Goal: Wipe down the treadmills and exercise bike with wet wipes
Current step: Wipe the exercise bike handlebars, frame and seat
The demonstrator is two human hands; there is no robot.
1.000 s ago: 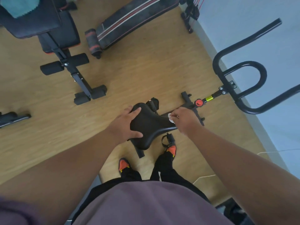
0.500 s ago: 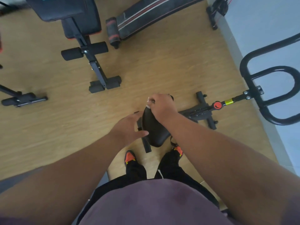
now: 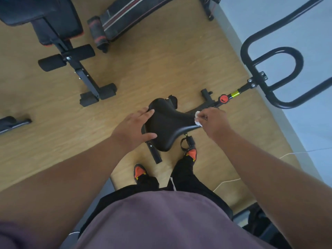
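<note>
I look straight down on the exercise bike's black saddle (image 3: 168,123). My left hand (image 3: 133,127) lies on the saddle's wide rear left edge, fingers straight on top and thumb along the side. My right hand (image 3: 212,121) pinches a crumpled white wet wipe (image 3: 197,118) against the saddle's narrow nose. The bike's black handlebars (image 3: 274,72) loop out to the right over the pale wall side, joined by a stem with a red knob (image 3: 224,99).
A black weight bench (image 3: 68,51) and a sit-up board (image 3: 129,13) stand on the wooden floor at the top left. Another black frame (image 3: 12,123) pokes in at the left edge. A white cable (image 3: 226,183) runs on the floor at the right. My orange shoes are below the saddle.
My right hand has swept the wipe from the saddle's rear top back to its nose. The left hand has kept hold of the rear edge. The camera view shifted.
</note>
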